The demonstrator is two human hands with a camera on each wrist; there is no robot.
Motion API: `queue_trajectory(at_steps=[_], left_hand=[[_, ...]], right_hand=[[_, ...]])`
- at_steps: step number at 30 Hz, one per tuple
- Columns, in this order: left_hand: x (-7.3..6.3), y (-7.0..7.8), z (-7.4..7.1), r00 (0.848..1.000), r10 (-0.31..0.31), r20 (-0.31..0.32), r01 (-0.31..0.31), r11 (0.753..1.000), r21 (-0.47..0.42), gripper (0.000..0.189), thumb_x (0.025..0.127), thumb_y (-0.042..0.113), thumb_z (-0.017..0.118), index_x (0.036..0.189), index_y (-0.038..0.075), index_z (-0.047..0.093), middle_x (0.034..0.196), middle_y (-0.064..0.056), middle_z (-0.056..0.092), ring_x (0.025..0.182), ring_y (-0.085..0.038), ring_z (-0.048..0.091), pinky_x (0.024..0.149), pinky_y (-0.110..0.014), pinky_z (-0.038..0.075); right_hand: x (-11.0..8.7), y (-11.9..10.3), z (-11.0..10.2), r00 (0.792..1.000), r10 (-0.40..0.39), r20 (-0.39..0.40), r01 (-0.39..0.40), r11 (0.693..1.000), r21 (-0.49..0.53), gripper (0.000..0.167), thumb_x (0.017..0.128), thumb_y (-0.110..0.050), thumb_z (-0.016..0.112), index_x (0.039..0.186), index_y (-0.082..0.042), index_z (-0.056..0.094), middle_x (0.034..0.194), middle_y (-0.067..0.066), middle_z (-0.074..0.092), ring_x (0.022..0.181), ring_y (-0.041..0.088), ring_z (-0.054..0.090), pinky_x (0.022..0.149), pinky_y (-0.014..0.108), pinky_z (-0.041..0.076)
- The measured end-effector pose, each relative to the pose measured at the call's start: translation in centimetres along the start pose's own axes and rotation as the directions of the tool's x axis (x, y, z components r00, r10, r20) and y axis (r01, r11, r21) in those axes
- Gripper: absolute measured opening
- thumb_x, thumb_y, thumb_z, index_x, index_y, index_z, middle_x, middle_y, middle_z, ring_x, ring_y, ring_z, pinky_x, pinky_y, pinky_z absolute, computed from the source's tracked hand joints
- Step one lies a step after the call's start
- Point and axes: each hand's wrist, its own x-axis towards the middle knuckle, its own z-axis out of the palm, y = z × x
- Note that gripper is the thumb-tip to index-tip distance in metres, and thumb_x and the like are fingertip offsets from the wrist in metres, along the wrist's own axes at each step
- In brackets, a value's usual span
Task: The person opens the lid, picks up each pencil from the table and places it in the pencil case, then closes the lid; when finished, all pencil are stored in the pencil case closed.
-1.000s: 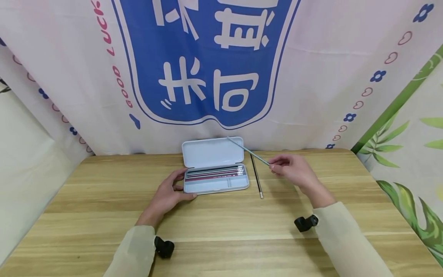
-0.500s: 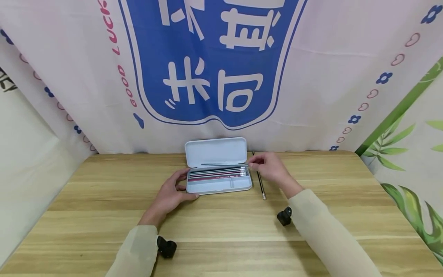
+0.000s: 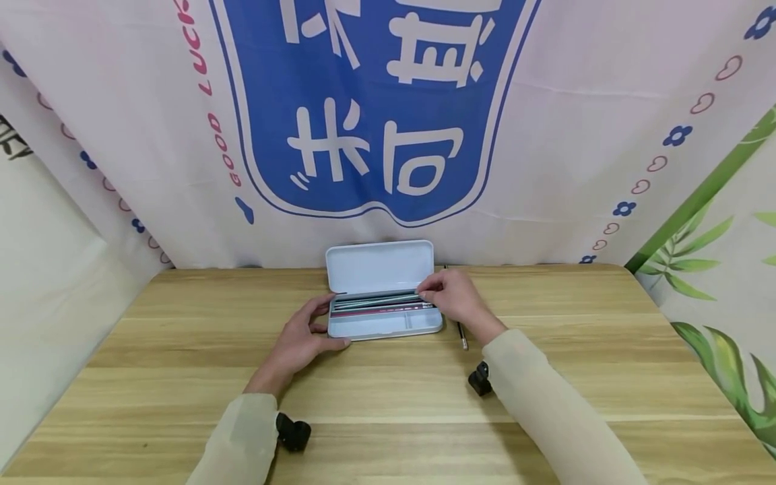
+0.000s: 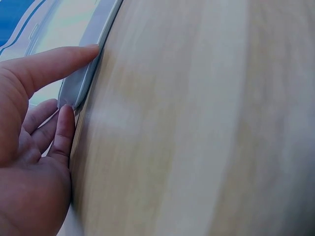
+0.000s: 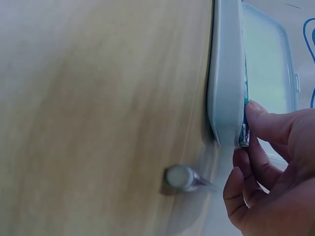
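Note:
A light blue pencil case (image 3: 366, 329) lies at the table's back with its lid (image 3: 380, 267) raised. Several pencils lie lengthwise in its rear compartment, a red one (image 3: 372, 311) foremost. My left hand (image 3: 297, 345) holds the case's left end, thumb (image 4: 74, 60) along the front edge and the other fingers round the corner. Over the right end, my right hand (image 3: 459, 296) pinches a green pencil (image 3: 377, 300) near its end, low over the other pencils. In the right wrist view, thumb and fingertips meet around that end just inside the case wall (image 5: 227, 73).
A black pencil (image 3: 463, 335) with a white eraser lies on the wooden table (image 3: 388, 404) right of the case, partly under my right hand. Behind the case hangs a printed cloth (image 3: 533, 168). Black wrist cameras sit at both sleeves.
My right hand has moved left and down, bringing the green pencil from a slanted hold right of the case into the rear compartment. My left hand has kept its hold.

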Motion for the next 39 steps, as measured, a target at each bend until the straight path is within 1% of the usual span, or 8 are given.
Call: queue_trajectory(at_steps=[5, 11, 16, 24, 27, 31, 35, 39], left_hand=[[0.0, 0.0, 0.0, 1.0, 0.004, 0.001, -0.004, 1.0, -0.005, 0.096, 0.083, 0.02, 0.093, 0.164, 0.024, 0.043, 0.162, -0.011, 0.05, 0.125, -0.032, 0.06, 0.1, -0.04, 0.053], [-0.1, 0.0, 0.0, 1.0, 0.011, 0.0, -0.011, 1.0, -0.008, 0.096, 0.082, 0.019, 0.093, 0.164, 0.022, 0.043, 0.162, -0.012, 0.05, 0.124, -0.032, 0.061, 0.099, -0.039, 0.054], [0.0, -0.1, 0.0, 1.0, 0.02, 0.001, -0.019, 1.0, -0.02, 0.096, 0.082, 0.018, 0.094, 0.164, 0.022, 0.043, 0.163, -0.011, 0.05, 0.122, -0.031, 0.061, 0.093, -0.033, 0.052], [0.0, -0.2, -0.1, 1.0, 0.021, 0.0, -0.021, 0.999, -0.026, 0.096, 0.082, 0.018, 0.093, 0.164, 0.021, 0.043, 0.163, -0.011, 0.05, 0.121, -0.031, 0.06, 0.092, -0.031, 0.052], [0.0, -0.1, 0.0, 1.0, 0.023, 0.0, -0.023, 0.999, -0.028, 0.096, 0.082, 0.018, 0.093, 0.164, 0.021, 0.043, 0.163, -0.011, 0.051, 0.122, -0.032, 0.061, 0.093, -0.032, 0.052], [0.0, 0.0, 0.1, 1.0, 0.018, 0.002, -0.018, 1.0, -0.025, 0.096, 0.082, 0.018, 0.093, 0.164, 0.021, 0.043, 0.162, -0.011, 0.05, 0.122, -0.032, 0.06, 0.093, -0.032, 0.051], [-0.1, 0.0, 0.0, 1.0, 0.014, -0.001, -0.014, 1.0, -0.019, 0.096, 0.082, 0.018, 0.093, 0.164, 0.021, 0.043, 0.162, -0.011, 0.05, 0.122, -0.032, 0.059, 0.093, -0.032, 0.051], [-0.2, 0.1, 0.0, 1.0, 0.016, 0.001, -0.016, 1.0, -0.019, 0.096, 0.082, 0.017, 0.093, 0.164, 0.02, 0.043, 0.162, -0.012, 0.05, 0.122, -0.032, 0.059, 0.093, -0.032, 0.051]], right_hand=[[0.2, -0.2, 0.3, 0.999, -0.043, -0.006, 0.043, 0.998, -0.044, 0.008, 0.097, -0.009, 0.078, 0.1, -0.008, 0.086, 0.102, 0.009, 0.082, 0.096, 0.024, 0.068, 0.089, 0.036, 0.053], [0.2, -0.5, 0.5, 0.999, -0.034, -0.003, 0.033, 0.997, -0.07, 0.008, 0.096, -0.012, 0.08, 0.1, -0.011, 0.087, 0.102, 0.006, 0.082, 0.102, 0.026, 0.068, 0.105, 0.044, 0.044], [0.2, -0.8, 0.7, 0.999, -0.043, 0.007, 0.044, 0.994, -0.103, 0.008, 0.097, -0.014, 0.08, 0.099, -0.012, 0.087, 0.1, 0.004, 0.083, 0.106, 0.027, 0.07, 0.112, 0.046, 0.038], [0.2, -0.8, 0.8, 1.0, -0.02, 0.006, 0.021, 0.994, -0.103, 0.008, 0.097, -0.015, 0.08, 0.099, -0.014, 0.088, 0.102, 0.003, 0.083, 0.106, 0.026, 0.066, 0.103, 0.042, 0.039], [-0.1, -0.6, 0.4, 1.0, -0.009, 0.019, 0.01, 0.998, -0.055, 0.009, 0.098, -0.015, 0.079, 0.103, -0.013, 0.087, 0.104, 0.004, 0.082, 0.101, 0.023, 0.065, 0.095, 0.036, 0.045], [-1.0, -0.6, -1.1, 0.998, 0.031, 0.05, -0.034, 0.997, 0.063, 0.016, 0.099, -0.017, 0.078, 0.112, -0.012, 0.085, 0.109, 0.007, 0.078, 0.097, 0.023, 0.064, 0.083, 0.032, 0.051], [-2.4, -0.8, -3.2, 0.997, 0.062, 0.05, -0.069, 0.988, 0.141, 0.024, 0.099, -0.019, 0.078, 0.122, -0.012, 0.081, 0.113, 0.008, 0.076, 0.1, 0.024, 0.064, 0.083, 0.033, 0.054], [-3.9, -0.6, -5.3, 0.996, 0.082, 0.043, -0.09, 0.969, 0.23, 0.03, 0.1, -0.016, 0.077, 0.129, -0.009, 0.076, 0.114, 0.012, 0.075, 0.102, 0.032, 0.069, 0.086, 0.044, 0.062]])
